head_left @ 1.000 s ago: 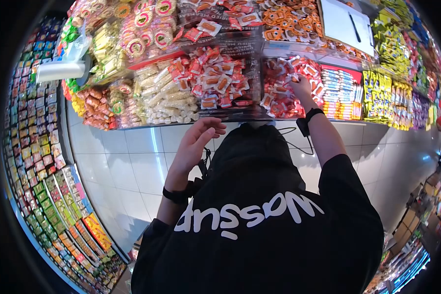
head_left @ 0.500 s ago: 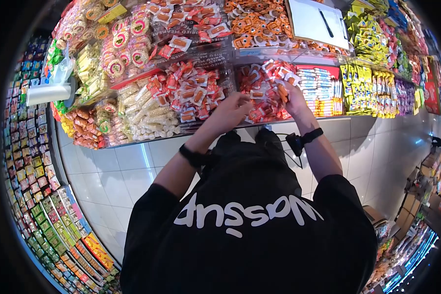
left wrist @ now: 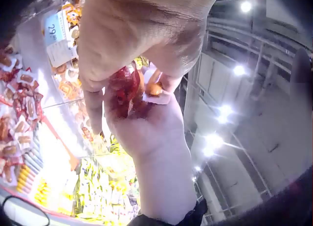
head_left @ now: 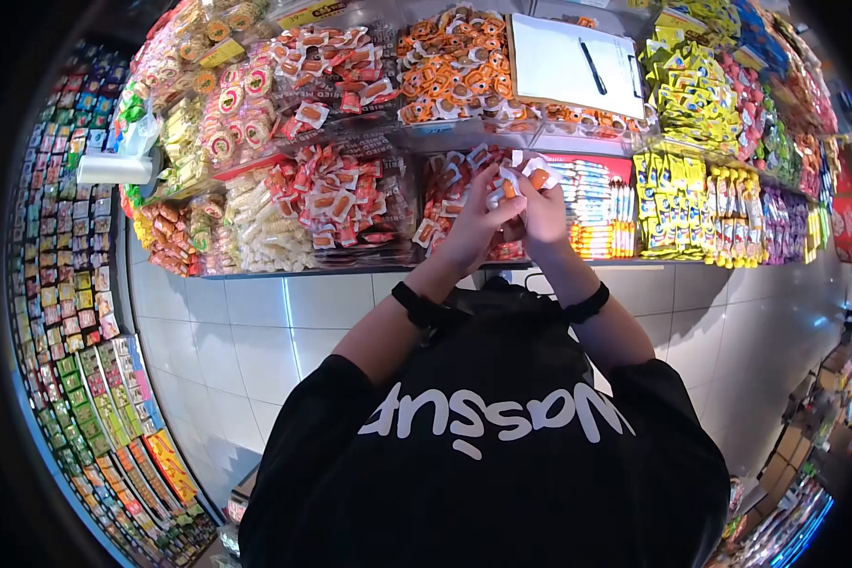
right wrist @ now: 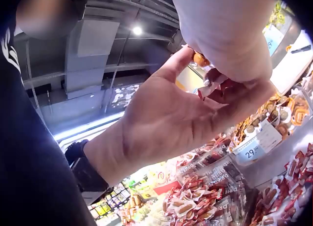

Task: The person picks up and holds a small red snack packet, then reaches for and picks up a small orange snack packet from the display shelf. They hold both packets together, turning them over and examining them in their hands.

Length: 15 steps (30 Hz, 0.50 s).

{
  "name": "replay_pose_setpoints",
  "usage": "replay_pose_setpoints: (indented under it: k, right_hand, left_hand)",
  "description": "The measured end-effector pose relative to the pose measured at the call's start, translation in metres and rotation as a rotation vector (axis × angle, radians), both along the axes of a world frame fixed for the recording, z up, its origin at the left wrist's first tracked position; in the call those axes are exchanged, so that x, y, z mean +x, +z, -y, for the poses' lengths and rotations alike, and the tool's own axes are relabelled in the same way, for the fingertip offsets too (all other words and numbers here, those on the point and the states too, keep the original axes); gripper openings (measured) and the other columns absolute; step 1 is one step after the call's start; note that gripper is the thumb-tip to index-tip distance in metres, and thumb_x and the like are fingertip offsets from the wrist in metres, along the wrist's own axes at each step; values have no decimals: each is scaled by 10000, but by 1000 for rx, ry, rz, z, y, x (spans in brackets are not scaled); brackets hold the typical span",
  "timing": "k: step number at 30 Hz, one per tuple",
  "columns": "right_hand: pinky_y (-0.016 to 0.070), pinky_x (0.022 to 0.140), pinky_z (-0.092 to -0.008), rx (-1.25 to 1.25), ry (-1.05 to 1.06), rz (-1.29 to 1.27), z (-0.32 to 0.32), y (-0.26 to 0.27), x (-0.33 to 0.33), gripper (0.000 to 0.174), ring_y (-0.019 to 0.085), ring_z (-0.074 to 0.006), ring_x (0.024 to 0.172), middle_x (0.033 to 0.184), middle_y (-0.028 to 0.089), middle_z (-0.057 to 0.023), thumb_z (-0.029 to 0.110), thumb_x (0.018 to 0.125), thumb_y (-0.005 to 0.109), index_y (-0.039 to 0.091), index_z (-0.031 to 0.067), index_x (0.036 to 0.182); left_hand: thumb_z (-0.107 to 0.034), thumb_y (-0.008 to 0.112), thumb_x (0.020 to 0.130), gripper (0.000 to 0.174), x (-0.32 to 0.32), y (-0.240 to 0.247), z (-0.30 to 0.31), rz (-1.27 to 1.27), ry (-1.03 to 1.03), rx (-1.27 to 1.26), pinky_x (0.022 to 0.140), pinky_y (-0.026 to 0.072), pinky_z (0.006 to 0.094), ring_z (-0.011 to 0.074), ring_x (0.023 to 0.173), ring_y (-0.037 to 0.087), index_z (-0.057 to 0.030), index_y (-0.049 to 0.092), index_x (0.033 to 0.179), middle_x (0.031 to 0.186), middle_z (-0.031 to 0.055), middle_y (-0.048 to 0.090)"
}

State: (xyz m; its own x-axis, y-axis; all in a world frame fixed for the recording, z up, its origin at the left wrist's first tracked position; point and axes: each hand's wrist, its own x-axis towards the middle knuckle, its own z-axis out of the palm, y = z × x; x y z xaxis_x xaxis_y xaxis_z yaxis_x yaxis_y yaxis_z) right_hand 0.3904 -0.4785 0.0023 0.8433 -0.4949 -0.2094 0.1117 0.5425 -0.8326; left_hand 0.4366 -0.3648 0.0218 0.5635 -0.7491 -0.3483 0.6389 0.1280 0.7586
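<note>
Both hands meet above the red-and-white packet bin in the head view. The left hand (head_left: pixel 476 227) pinches small wrapped snack packets (head_left: pixel 509 186) with the right hand (head_left: pixel 545 216), whose fingers curl round them. A packet with an orange-brown piece (head_left: pixel 540 176) shows at the right fingertips. In the left wrist view, a red wrapper (left wrist: pixel 125 83) and a white one (left wrist: pixel 154 91) lie between the left hand (left wrist: pixel 142 35) and the right palm (left wrist: pixel 155 133). The right wrist view shows red-and-white wrappers (right wrist: pixel 213 89) between the right hand (right wrist: pixel 230 35) and left hand (right wrist: pixel 166 113).
Red packets fill a neighbouring bin (head_left: pixel 336 204). Blue-and-white sticks (head_left: pixel 604 204) and yellow packets (head_left: pixel 667 204) lie to the right. Behind stands a bin of orange packets (head_left: pixel 454 62), with a clipboard (head_left: pixel 559 57) and pen (head_left: pixel 593 66). A plastic bag roll (head_left: pixel 114 170) is at left.
The left hand has moved from the shelf's front edge up and right to the packets. The right hand has lifted packets from the bin and moved left to meet it.
</note>
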Motion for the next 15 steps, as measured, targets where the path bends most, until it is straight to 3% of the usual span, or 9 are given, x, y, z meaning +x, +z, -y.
replay_pose_setpoints:
  k: [2, 3, 6, 7, 10, 13, 15]
  right_hand:
    - [490, 729, -241, -111, -6, 55, 4, 5, -4, 176, 615, -97, 848, 958, 638, -29, 29, 908, 577, 595, 24, 1083]
    - [488, 741, -261, -161, 0, 84, 8, 2, -3, 183, 627, -146, 829, 945, 642, -59, 47, 885, 603, 601, 20, 1066]
    - [504, 778, -289, -893, -14, -9, 20, 14, -11, 216, 628, -138, 857, 957, 637, -65, 39, 882, 633, 589, 17, 1093]
    - [501, 812, -319, -1002, -14, -35, 23, 22, -14, 249, 642, -216, 885, 968, 627, -114, 68, 848, 665, 596, 14, 1080]
    - [502, 825, -357, -1240, -60, 19, 23, 39, -22, 271, 629, -315, 938, 1011, 610, -154, 83, 823, 662, 603, 28, 1082]
    - [508, 833, -408, -1354, -35, -20, 26, 38, -26, 425, 594, -345, 1004, 1148, 559, -148, 174, 746, 703, 586, 94, 1147]
    - [512, 835, -405, -1440, 19, -8, 26, 55, -34, 438, 569, -345, 1057, 1196, 538, -143, 168, 751, 696, 581, 113, 1169]
  left_hand:
    - [-115, 617, 877, 666, -5, 7, 5, -215, 0, -164, 950, 470, 376, 209, 1150, 544, -93, 261, 1440, 1305, 123, 483]
    - [-124, 566, 870, 566, -10, 9, 9, -223, 17, -144, 955, 465, 388, 216, 1132, 561, -104, 360, 1398, 1252, 101, 537]
    - [-169, 539, 884, 439, -18, 5, 11, -328, -14, -329, 968, 455, 395, 211, 1118, 568, -104, 478, 1314, 1191, 79, 582]
    - [-209, 516, 906, 351, -23, 4, 13, -344, 7, -326, 991, 439, 394, 208, 1118, 568, -101, 550, 1238, 1172, 70, 594]
    - [-344, 473, 953, 444, -29, -5, 18, -354, 120, -267, 1030, 402, 409, 236, 1168, 545, -93, 483, 1319, 1259, 76, 570]
    - [-432, 453, 975, 479, -32, 19, 21, -450, 177, -299, 1021, 416, 410, 239, 1174, 548, -94, 487, 1313, 1267, 79, 570]
    - [-462, 450, 979, 480, -31, 31, 23, -422, 184, -302, 993, 446, 408, 234, 1154, 564, -86, 508, 1271, 1229, 86, 583]
